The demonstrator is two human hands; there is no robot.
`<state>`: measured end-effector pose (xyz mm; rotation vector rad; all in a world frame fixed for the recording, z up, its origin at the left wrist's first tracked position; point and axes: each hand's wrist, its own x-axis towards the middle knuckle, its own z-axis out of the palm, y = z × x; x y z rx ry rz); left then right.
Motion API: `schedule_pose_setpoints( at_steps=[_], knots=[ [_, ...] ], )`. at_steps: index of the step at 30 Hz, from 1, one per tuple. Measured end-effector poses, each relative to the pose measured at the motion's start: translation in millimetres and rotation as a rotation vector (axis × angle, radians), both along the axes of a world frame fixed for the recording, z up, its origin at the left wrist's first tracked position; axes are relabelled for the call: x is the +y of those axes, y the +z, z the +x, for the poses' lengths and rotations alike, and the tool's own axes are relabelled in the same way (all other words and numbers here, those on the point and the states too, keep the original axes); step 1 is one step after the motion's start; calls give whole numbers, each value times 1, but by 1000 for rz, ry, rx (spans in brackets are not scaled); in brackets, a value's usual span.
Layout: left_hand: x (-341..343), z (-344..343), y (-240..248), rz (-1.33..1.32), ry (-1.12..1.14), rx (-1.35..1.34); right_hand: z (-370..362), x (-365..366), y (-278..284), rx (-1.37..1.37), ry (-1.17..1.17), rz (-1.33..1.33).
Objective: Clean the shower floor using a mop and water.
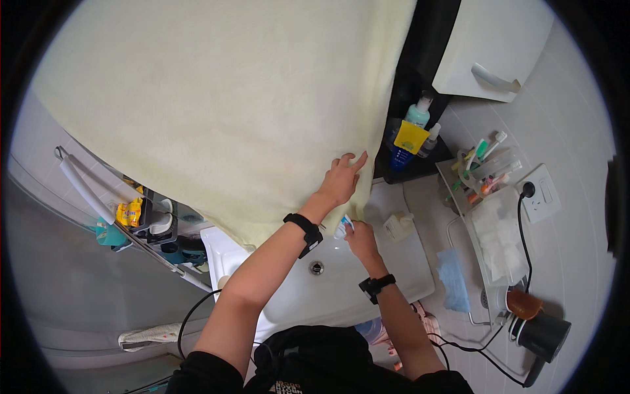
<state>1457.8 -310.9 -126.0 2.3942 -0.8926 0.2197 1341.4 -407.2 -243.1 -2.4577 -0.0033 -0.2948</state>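
A large cream cloth (249,98) hangs over the far side of the white sink (289,299), its lower edge reaching down to the basin. My left hand (341,180) lies against the cloth near its right edge, fingers spread and holding nothing. Below it, over the basin, my right hand (362,240) is closed around a small white-and-blue tube (342,228), partly covered by my fingers. A pale bottle (398,226) rests on the sink's right side, just beyond my right hand. Each wrist wears a black band.
Bottles and a yellow-and-blue tube (411,139) stand on a black shelf at the back right. A wall rack holds toothbrushes (492,144) and white tissues (502,230); a blue mask (453,279) hangs below. A black hair dryer (541,338) and cords are lower right. A metal rail (131,236) runs left.
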Motion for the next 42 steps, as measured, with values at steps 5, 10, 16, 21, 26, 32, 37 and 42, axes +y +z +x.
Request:
schedule_pose_setpoints(
  at_steps=[5, 10, 16, 21, 26, 32, 37, 42],
  knots=[
    [-8, -14, 13, 134, 20, 16, 34, -6, -24, -62, -80, 220],
    [31, -16, 2, 156, -33, -113, 56, -3, -57, 137, -12, 29],
    [124, -73, -3, -159, -2, -29, 70, -13, -60, 84, -32, 199],
    [236, -109, -41, -251, 664, 243, 84, -23, -22, 85, -72, 212],
    [298, -81, -65, -178, 1114, 23, 98, -29, -19, 0, -104, 285],
    [328, -61, -79, -352, 1045, 246, 102, -26, 1, 9, -104, 243],
    [337, -89, -49, -882, 1163, -21, 96, -28, 23, -16, -137, 243],
    [363, -97, -73, -1051, 1359, -204, 95, -22, 26, -15, -125, 244]
  ],
)
